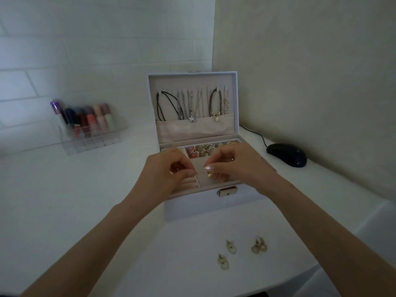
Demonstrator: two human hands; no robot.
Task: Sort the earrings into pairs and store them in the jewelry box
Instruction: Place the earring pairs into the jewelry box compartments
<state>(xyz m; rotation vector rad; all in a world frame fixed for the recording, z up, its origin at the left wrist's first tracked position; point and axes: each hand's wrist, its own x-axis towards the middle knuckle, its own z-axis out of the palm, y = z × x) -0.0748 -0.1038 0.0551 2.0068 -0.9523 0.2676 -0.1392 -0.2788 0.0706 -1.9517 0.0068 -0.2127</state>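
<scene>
The white jewelry box [199, 207] stands open in the middle of the table, its lid upright with necklaces hanging inside. Both hands hover over its front compartments. My right hand [237, 166] pinches a small gold earring [210, 174] just above a beige compartment. My left hand [169, 170] is curled over the ring rolls, fingertips pinched; what it holds is hidden. On the table in front of the box lie gold drop earrings: one [231, 247], another [223, 262], and a pair lying together [259, 246].
A clear organizer with several lipsticks [90, 127] stands at the back left. A black computer mouse [287, 154] with its cable lies to the right of the box by the wall. The table's rounded edge runs along the lower right.
</scene>
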